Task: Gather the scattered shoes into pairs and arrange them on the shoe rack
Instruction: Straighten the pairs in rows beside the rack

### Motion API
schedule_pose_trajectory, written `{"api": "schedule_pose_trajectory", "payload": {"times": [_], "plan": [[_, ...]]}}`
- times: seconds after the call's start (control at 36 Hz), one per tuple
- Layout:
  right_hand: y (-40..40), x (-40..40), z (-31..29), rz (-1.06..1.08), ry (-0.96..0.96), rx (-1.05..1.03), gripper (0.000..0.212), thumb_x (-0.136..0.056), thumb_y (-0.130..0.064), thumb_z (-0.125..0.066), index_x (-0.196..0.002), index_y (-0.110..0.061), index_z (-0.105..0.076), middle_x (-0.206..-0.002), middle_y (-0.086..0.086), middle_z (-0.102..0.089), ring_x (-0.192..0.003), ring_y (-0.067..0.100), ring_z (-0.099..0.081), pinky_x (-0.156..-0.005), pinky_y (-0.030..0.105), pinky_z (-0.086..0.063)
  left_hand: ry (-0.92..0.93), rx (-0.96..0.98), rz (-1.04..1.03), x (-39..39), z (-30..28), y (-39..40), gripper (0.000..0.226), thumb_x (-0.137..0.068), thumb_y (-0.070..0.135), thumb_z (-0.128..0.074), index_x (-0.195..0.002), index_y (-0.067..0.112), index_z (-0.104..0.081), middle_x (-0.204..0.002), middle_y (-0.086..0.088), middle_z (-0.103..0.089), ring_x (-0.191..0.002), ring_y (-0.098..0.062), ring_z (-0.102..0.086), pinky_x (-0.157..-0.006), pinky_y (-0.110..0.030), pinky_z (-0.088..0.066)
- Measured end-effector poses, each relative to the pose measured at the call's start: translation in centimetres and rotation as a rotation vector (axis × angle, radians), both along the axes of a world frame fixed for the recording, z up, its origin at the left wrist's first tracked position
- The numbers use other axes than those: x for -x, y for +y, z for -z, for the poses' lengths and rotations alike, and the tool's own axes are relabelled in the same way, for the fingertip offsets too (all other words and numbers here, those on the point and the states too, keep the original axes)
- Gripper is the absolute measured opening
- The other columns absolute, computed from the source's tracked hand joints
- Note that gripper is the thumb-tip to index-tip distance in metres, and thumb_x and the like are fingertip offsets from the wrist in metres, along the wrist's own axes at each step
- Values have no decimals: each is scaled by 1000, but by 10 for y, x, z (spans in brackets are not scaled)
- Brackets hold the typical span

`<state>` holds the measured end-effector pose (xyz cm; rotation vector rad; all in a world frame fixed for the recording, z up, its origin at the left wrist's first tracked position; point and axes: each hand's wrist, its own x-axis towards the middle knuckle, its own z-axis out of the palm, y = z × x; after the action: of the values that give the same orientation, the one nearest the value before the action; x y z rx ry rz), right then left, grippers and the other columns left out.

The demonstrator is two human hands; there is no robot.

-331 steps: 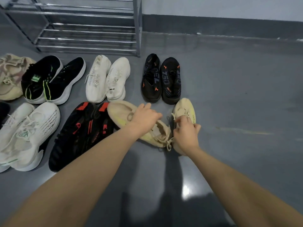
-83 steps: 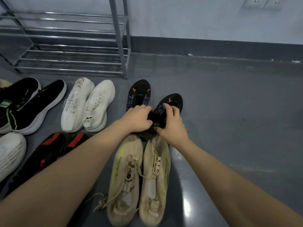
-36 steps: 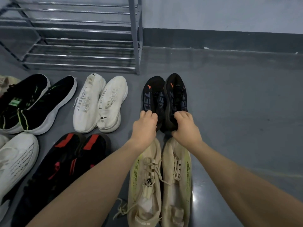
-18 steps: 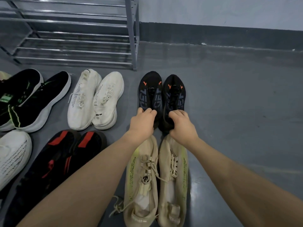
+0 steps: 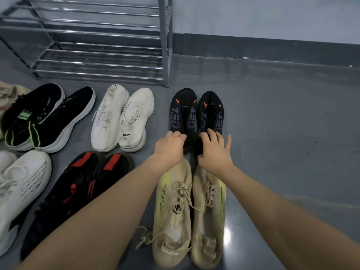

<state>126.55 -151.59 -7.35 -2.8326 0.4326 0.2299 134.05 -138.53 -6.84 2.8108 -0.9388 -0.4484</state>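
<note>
A pair of black shoes with orange marks stands side by side on the grey floor, the left shoe (image 5: 183, 114) and the right shoe (image 5: 211, 112) with toes toward the wall. My left hand (image 5: 170, 149) curls over the heel of the left black shoe. My right hand (image 5: 214, 152) rests on the heel of the right black shoe with its fingers spread. Just behind my hands lies a beige pair (image 5: 173, 211) with laces, side by side. The metal shoe rack (image 5: 165, 45) stands at the back left, and the shelves in view hold no shoes.
Left of the black pair are a white pair (image 5: 120, 117) and a black pair with green trim (image 5: 48, 117). Nearer me lie black-and-red shoes (image 5: 78, 191) and white shoes (image 5: 19, 191). A beige shoe (image 5: 9, 92) shows at the far left edge. The wall runs behind.
The black pair has been set down straight on the floor, toes to the wall. My right hand's fingers have spread apart off their grip; the left hand stays curled on its heel.
</note>
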Motion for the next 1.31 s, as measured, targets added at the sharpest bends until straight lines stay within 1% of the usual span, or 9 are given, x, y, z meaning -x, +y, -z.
{"api": "schedule_pose_trajectory", "payload": {"times": [0.08,0.14,0.36,0.56,0.75,0.94,1.06,1.14,1.31], "plan": [[16,2,-6,-14,-137,35,55,-84,-19,-52,-136,-13,-35,-149,12,-26,-138,31,-20,-115,43,-10,-20,39,-19,8,-10,16,42,-92,14,-47,-134,11,-43,-129,-7,-47,-118,-25,-41,-90,-39,-44],[26,2,-11,-33,-174,-12,52,-85,-19,-51,-134,-12,-38,-144,11,-32,-134,30,-26,-111,40,-18,-16,54,-36,12,-19,26,43,-92,15,-47,-135,10,-42,-129,-8,-48,-119,-26,-42,-93,-41,-43],[69,3,-34,-150,-189,-73,38,-88,-20,-48,-126,-13,-46,-129,6,-43,-119,26,-38,-98,36,-28,34,53,-248,31,-52,80,36,-92,18,-49,-125,5,-48,-126,-12,-48,-121,-28,-41,-93,-38,-40],[104,-6,-56,-347,-125,-168,28,-90,-19,-46,-117,-13,-50,-122,6,-50,-116,26,-43,-95,35,-29,40,-6,-400,41,-93,109,32,-92,15,-47,-121,4,-51,-123,-12,-48,-119,-29,-43,-94,-40,-42],[120,-3,-79,-473,-26,-255,27,-91,-17,-46,-116,-11,-50,-118,9,-54,-108,31,-53,-85,38,-40,19,-70,-523,41,-128,129,27,-92,21,-48,-114,6,-55,-117,-12,-51,-114,-30,-46,-92,-42,-43],[150,-10,-66,-326,40,-296,27,-94,-27,-45,-116,-11,-45,-119,10,-56,-109,32,-55,-81,38,-43,70,-86,-503,28,-110,171,32,-90,22,-52,-118,7,-55,-118,-13,-51,-114,-30,-46,-94,-40,-41],[185,-10,-53,-181,150,-288,42,-94,-40,-49,-121,-9,-38,-124,13,-54,-114,34,-54,-84,40,-44,89,-159,-380,28,-86,204,44,-90,26,-55,-129,10,-45,-130,-12,-45,-122,-30,-40,-98,-38,-36],[214,-6,-43,-47,222,-258,51,-92,-46,-51,-122,-8,-35,-124,13,-53,-113,33,-55,-79,38,-43,67,-174,-272,28,-70,231,48,-90,27,-54,-133,10,-39,-132,-12,-41,-122,-30,-38,-100,-37,-34],[255,1,-24,181,255,-267,53,-91,-34,-56,-126,-6,-29,-124,16,-51,-109,33,-57,-77,38,-44,13,-124,-83,30,-49,259,47,-90,24,-50,-134,12,-37,-134,-9,-40,-121,-29,-38,-94,-38,-37]]}}
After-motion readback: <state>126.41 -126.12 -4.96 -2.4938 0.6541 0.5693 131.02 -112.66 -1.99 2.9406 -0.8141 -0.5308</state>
